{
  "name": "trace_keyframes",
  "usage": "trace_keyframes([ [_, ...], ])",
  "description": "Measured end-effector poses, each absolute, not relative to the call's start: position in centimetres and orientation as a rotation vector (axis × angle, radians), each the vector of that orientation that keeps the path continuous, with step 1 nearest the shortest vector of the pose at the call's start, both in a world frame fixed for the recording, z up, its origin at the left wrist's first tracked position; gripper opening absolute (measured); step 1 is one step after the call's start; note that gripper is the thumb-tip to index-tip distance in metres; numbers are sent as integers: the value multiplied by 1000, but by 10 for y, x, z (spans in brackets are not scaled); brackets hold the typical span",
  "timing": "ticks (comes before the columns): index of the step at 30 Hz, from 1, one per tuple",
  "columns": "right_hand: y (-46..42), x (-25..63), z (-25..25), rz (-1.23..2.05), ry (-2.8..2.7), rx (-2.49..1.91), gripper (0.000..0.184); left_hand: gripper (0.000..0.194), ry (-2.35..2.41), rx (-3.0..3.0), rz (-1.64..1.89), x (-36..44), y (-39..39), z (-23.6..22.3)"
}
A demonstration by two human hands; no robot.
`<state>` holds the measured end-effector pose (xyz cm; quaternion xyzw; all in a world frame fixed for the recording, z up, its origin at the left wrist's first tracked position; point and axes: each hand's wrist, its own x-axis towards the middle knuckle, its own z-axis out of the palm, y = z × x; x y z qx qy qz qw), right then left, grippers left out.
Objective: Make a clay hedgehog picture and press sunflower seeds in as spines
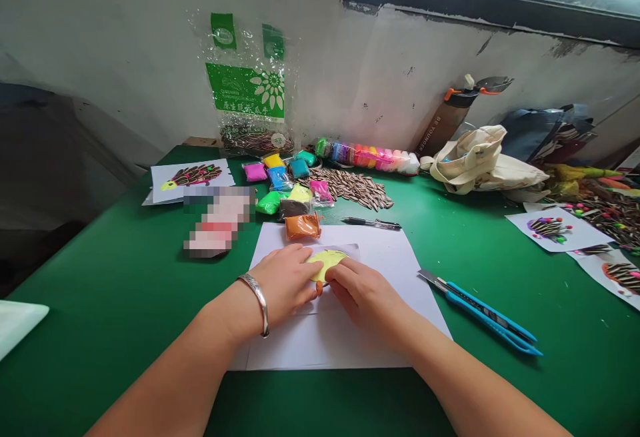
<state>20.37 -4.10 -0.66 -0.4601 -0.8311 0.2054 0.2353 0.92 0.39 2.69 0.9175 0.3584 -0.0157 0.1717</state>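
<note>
My left hand and my right hand rest on a white sheet of paper, fingertips meeting on a flat patch of yellow modelling clay. The clay lies on a smaller grey-white card, partly hidden by my fingers. A small orange clay bit shows just below it. A silver bangle circles my left wrist. A bag of orange-brown clay sits just above my hands at the paper's top edge.
On the green table lie several clay packets, striped sunflower seeds, a black pen, blue-handled snips and seed-decorated hedgehog pictures. A blurred patch sits left. A canvas bag stands at the back.
</note>
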Motion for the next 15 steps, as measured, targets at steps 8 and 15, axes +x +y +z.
trace_keyframes([
  [8,-43,201,-4,519,-2346,-1203,23,6,1066,2612,18,8,11,19],
  [15,-42,198,-8,426,-2291,-1227,21,10,1080,2634,3,10,10,19],
])
